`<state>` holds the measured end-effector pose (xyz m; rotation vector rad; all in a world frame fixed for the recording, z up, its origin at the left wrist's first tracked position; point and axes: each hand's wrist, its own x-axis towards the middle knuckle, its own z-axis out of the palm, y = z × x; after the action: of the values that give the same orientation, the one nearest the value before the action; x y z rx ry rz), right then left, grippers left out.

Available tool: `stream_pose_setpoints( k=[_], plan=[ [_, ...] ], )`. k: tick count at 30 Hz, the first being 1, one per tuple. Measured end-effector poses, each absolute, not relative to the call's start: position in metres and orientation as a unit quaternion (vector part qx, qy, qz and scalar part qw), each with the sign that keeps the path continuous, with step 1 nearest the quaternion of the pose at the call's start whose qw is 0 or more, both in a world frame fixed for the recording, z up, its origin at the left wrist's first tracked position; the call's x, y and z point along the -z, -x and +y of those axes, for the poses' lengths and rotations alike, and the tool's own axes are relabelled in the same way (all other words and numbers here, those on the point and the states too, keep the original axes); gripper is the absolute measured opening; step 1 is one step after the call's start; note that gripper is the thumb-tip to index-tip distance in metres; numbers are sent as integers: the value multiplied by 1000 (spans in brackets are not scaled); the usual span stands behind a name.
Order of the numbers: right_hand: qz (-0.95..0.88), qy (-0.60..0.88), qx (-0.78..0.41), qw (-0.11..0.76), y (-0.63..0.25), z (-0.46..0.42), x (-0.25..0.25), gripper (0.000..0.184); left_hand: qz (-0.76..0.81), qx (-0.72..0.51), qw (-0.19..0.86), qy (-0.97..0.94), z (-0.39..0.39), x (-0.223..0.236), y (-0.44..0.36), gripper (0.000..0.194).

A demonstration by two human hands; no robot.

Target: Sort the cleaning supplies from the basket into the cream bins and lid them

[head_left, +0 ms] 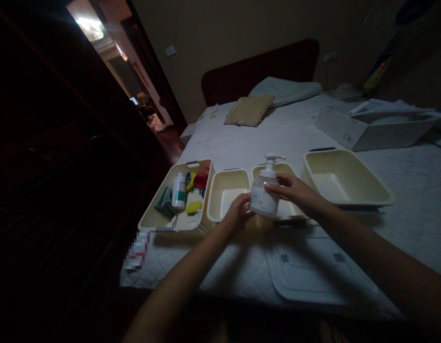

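A clear pump bottle [264, 195] with a white pump top is held upright between my two hands, above the front of the cream bins. My left hand [239, 209] grips its lower left side. My right hand [294, 190] has its fingers closed round the upper right side. Behind the bottle is a small cream bin [290, 170], partly hidden. Another small bin [229, 193] stands just left of it. Farther left, a perforated basket [152, 221] holds a white bottle [178, 191], a dark green cloth [165, 204], a yellow-green item [194, 207] and a red item [200, 180].
A larger cream bin [349, 178] stands to the right. In front lies a white lid [313, 271] on the bed [220, 143]. A white box [385, 131] with papers is at the back right. A tan cushion [249, 109] lies toward the headboard [259, 71].
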<state>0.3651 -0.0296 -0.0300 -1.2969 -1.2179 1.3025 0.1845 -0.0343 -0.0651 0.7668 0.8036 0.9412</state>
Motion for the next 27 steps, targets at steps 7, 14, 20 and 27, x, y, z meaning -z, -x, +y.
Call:
stream_pose_setpoints(
  k=[7, 14, 20, 27],
  plan=[
    [-482, 497, -553, 464, -364, -34, 21, 54, 340, -404, 802, -280, -28, 62, -180, 36],
    [-468, 451, -593, 476, -364, -37, 15, 50, 281, -350, 854, -261, -38, 55, -181, 45],
    [-480, 415, -603, 484, -363, -40, 11, 45, 270, -351, 860, -253, -43, 49, -181, 48],
    [-485, 398, -610, 484, -363, -39, 17, 42, 255, -386, 857, -228, -42, 51, -184, 45]
  ],
)
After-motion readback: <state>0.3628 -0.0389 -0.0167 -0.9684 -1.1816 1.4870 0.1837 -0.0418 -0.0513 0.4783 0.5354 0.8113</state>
